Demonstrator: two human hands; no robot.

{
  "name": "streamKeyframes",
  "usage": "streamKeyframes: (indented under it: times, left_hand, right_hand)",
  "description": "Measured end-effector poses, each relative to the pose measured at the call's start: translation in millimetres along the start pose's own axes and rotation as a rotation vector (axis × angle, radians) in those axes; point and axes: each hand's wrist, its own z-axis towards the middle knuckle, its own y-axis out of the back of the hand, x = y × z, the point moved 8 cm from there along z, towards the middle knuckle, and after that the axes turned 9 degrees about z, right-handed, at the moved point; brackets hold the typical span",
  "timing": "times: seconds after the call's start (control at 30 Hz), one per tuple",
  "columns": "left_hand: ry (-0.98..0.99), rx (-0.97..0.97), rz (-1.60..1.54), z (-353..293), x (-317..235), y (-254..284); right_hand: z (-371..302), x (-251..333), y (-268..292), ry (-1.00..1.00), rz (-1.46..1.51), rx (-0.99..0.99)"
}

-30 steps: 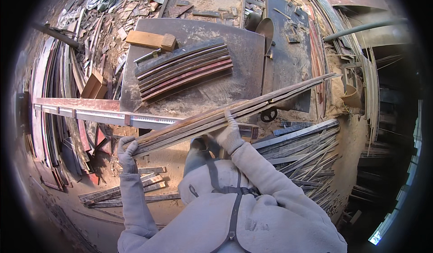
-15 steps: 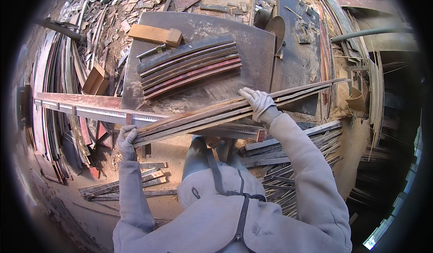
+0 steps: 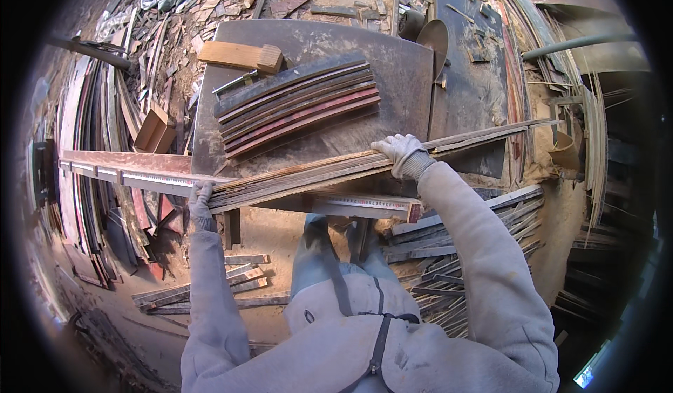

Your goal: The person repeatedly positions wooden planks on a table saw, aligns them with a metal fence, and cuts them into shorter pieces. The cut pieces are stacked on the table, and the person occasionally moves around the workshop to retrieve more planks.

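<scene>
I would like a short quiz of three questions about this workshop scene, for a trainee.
1. True or false: both gloved hands hold the bundle of long strips.
2. Which hand grips the bundle's near end? A left hand, B right hand.
3. What lies on the metal table beyond the bundle, beside the wood block?

Key: 1 true; 2 A; 3 a stack of curved strips.

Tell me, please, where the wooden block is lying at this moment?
In the head view, the wooden block lies at the far left corner of the metal table, just beyond the stack of curved slats.
</scene>
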Motion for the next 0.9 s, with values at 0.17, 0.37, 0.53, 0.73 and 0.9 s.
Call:
streamKeyframes:
  times: [0.17, 0.37, 0.53, 0.73, 0.9]
  left_hand:
    - [-0.146, 0.065, 0.073, 16, -29, 2]
    - [-0.129, 0.170, -0.035, -14, -51, -66]
    - [-0.070, 0.244, -0.006, -50, -54, -161]
    - [-0.666, 0.005, 0.926, -92, -120, -218]
    - [-1.124, 0.203, 1.271, -142, -140, -266]
  right_hand:
    - [2, 6, 1, -0.011, -0.001, -0.030]
    - [-37, -32, -14, -0.143, 0.002, 0.064]
    - [-98, -87, -40, -0.251, 0.056, 0.084]
    - [-136, -121, -74, -0.333, 0.068, 0.073]
    - [-154, -125, -83, -0.408, 0.062, 0.090]
